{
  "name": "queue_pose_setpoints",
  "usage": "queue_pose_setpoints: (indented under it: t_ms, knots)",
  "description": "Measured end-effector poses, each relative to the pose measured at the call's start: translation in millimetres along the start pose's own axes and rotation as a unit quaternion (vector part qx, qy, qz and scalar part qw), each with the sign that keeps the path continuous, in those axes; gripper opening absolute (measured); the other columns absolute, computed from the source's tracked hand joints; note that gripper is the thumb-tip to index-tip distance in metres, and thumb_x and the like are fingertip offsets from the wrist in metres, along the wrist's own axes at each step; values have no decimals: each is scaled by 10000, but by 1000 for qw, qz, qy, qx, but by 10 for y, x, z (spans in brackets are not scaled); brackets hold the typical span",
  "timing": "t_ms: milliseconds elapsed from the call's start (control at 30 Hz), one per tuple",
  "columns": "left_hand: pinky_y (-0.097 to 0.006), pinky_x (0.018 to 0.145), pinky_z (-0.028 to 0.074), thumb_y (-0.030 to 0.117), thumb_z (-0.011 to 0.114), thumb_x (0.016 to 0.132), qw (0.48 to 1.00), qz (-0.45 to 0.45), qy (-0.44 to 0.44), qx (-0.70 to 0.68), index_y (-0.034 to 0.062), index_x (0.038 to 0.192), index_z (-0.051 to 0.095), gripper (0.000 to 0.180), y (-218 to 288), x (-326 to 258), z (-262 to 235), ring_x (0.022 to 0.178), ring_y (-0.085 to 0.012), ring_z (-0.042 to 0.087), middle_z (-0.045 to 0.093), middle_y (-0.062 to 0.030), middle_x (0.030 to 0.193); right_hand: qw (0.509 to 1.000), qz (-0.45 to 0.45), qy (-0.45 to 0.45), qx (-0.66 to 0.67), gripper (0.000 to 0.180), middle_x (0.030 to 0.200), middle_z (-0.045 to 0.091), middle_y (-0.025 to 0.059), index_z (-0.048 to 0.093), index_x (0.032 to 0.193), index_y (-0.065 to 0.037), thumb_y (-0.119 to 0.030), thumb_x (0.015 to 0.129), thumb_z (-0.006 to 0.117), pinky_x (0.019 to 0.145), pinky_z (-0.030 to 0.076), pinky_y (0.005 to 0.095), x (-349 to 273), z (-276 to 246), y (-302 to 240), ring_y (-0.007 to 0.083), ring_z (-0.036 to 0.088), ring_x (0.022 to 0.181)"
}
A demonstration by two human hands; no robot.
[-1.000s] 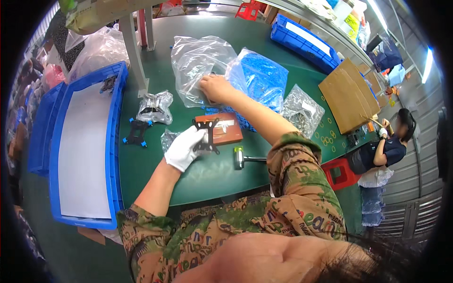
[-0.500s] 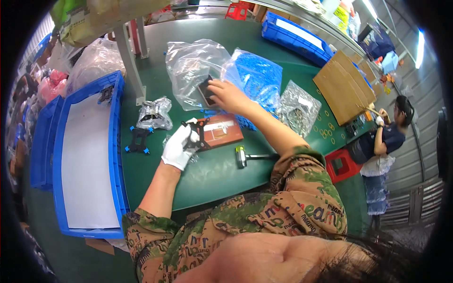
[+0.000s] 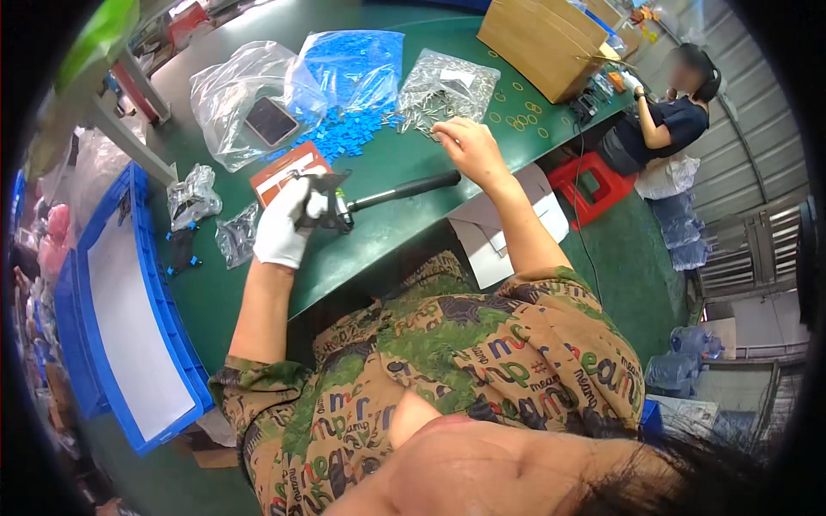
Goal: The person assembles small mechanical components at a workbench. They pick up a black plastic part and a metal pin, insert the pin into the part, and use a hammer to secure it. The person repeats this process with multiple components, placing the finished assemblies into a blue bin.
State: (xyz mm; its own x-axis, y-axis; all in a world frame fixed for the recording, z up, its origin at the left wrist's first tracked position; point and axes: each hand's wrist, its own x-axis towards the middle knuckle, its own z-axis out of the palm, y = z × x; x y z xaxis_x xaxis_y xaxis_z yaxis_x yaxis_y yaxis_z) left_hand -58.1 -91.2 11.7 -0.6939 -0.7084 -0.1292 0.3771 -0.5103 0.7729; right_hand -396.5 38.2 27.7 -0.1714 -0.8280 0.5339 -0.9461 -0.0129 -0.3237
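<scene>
Leaving the black rectangular phone [image 3: 272, 121], our bare right hand [image 3: 473, 150] now hovers beside silver metal pins [image 3: 422, 113], upper centre, putting them within reach; we cannot tell its grip. Our white-gloved left hand [image 3: 286, 222] grasps the black four-armed bracket [image 3: 327, 182], left of centre.

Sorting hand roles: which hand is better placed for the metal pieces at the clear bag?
Right, likely: the right hand is close to the metal pieces, though whether it holds anything is unclear. The left hand is farther off, holding the black bracket.
</scene>
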Motion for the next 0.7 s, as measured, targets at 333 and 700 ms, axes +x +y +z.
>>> queue_pose_setpoints:
  t_ms: [333, 700]
  knots:
    - [-359, 783, 514, 285, 501, 1069, 983, -107, -143, 30, -5, 1307, 598, 387, -449, 353, 309, 722, -141, 543, 554, 0, 785, 990, 24, -50, -128, 238, 1036, 662, 109, 697, 1074, -92, -277, 927, 678, 892, 502, 495, 189, 424, 405, 333, 641, 1051]
    - [-405, 741, 553, 314, 519, 1067, 998, -64, -18, -23, -27, 1363, 561, 454, -276, 289, 247, 699, -206, 611, 584, -22, 760, 987, 17, -46, -150, 209, 1014, 647, 113, 702, 1030, -87, -269, 929, 691, 876, 535, 474, 370, 739, 606, 331, 659, 1012]
